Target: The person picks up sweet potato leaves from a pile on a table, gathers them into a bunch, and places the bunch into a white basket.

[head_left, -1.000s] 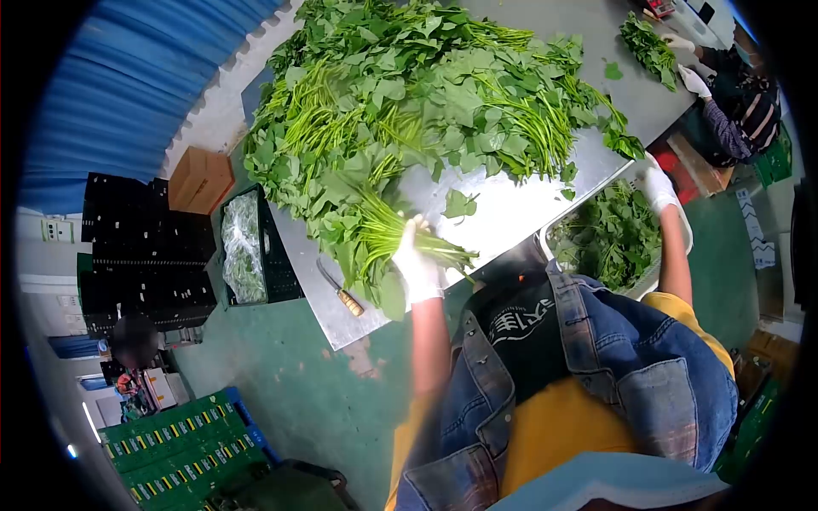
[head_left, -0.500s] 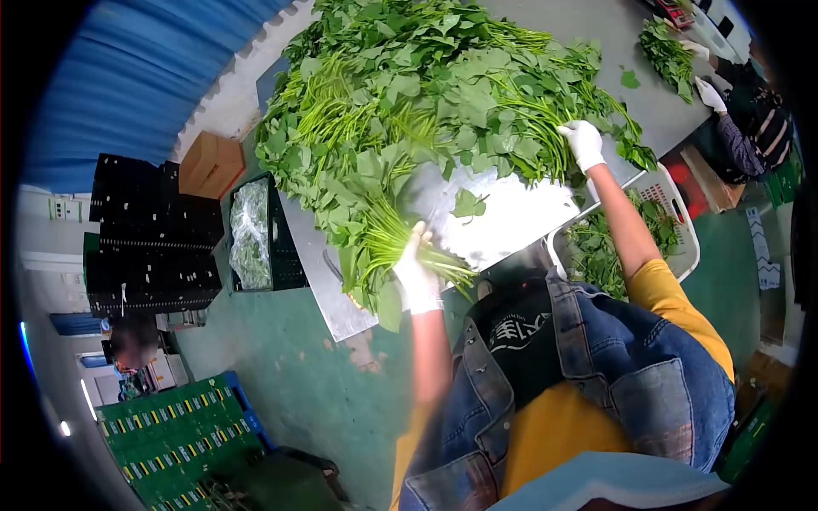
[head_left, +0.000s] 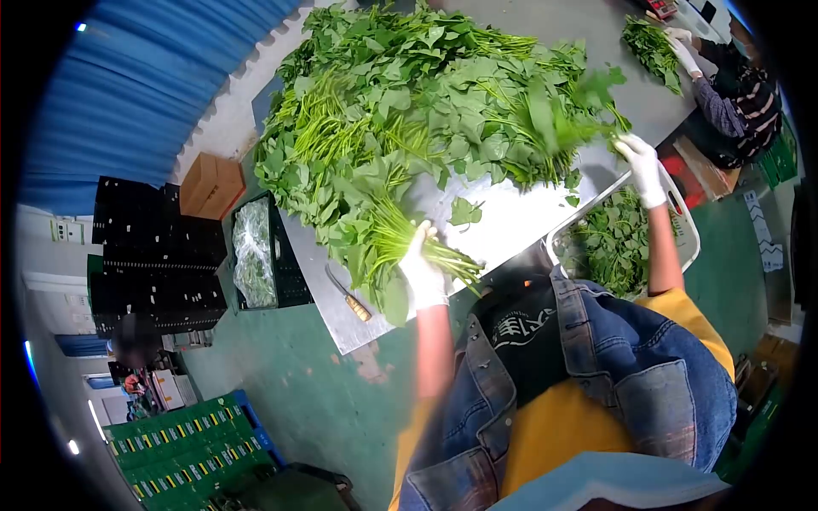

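My gloved left hand (head_left: 423, 271) is closed around the stems of a bunch of leafy greens (head_left: 383, 234), over the near left part of the metal table (head_left: 520, 204). The leaves of this bunch point away to the upper left. Out to the right, my gloved right hand (head_left: 645, 170) pinches a sprig of leafy greens (head_left: 579, 123), smeared by motion, above the table's right side. A large heap of the same greens (head_left: 400, 94) covers the table behind both hands. One loose leaf (head_left: 465, 211) lies between them. A curved knife with a wooden handle (head_left: 356, 307) rests near the table's left corner.
A white basket (head_left: 692, 243) holding greens stands below my right hand. At the far right, a co-worker's gloved hands (head_left: 682, 51) hold another bunch. Left of the table are a crate (head_left: 294, 264) with bagged greens, a cardboard box (head_left: 211, 186) and stacked black crates (head_left: 153, 238).
My right hand has moved right and toward me, away from the heap, with a sprig in it. My left hand keeps its bunch. The knife now shows more fully.
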A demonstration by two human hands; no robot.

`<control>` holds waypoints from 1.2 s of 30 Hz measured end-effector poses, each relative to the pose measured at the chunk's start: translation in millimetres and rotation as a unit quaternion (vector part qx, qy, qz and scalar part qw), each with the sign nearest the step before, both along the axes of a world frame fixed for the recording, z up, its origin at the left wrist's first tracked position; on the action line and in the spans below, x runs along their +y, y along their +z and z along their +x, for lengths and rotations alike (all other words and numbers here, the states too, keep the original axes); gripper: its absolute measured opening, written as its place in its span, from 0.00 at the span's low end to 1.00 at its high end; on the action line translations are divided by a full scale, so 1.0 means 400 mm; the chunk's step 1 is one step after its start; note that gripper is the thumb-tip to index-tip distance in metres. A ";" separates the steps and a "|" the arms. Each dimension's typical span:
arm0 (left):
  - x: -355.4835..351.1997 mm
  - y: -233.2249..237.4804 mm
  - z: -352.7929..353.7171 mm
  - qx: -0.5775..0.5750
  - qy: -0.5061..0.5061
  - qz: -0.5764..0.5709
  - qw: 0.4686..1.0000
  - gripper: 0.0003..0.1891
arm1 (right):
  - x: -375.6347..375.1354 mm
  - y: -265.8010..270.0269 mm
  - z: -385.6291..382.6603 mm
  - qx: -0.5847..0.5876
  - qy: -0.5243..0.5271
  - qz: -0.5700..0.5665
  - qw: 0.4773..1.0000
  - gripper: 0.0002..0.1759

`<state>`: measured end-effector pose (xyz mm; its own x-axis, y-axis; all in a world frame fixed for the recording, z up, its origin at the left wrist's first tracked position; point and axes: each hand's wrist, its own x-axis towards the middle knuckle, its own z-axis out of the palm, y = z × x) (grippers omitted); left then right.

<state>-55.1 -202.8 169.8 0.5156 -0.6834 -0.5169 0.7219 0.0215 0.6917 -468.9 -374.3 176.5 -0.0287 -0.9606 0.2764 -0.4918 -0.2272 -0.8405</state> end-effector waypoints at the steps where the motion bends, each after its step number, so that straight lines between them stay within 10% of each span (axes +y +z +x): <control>1: 0.002 -0.003 0.003 -0.001 -0.002 -0.001 1.000 0.19 | 0.011 -0.029 -0.107 0.188 0.017 0.065 0.980 0.12; 5: 0.008 -0.037 0.018 0.015 0.003 0.013 1.000 0.19 | 0.083 -0.133 -0.330 0.488 -0.010 0.237 0.840 0.15; 11: -0.004 0.006 -0.030 0.005 -0.023 0.018 1.000 0.19 | 0.018 -0.093 0.070 0.190 0.035 0.118 0.974 0.20; 18: 0.018 0.004 -0.022 -0.012 -0.004 -0.001 1.000 0.19 | -0.169 -0.245 0.273 0.208 0.061 0.243 0.946 0.18; 24: 0.048 -0.001 -0.004 0.009 0.031 0.039 0.999 0.20 | -0.113 -0.140 0.283 -0.141 -0.021 0.088 0.986 0.11; 30: 0.033 -0.024 0.008 0.016 0.027 0.019 0.999 0.20 | 0.016 0.002 0.197 -0.274 -0.042 0.105 0.955 0.10; 36: 0.035 -0.022 0.021 0.049 0.028 0.031 0.998 0.20 | 0.124 -0.371 -0.338 -0.422 -0.290 0.006 0.859 0.15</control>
<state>-46.7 -188.8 160.9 0.4972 -0.6196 -0.6074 0.7852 0.0235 0.6188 -604.2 -324.7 28.2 -0.6895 -0.7190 -0.0874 0.2654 -0.1386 -0.9541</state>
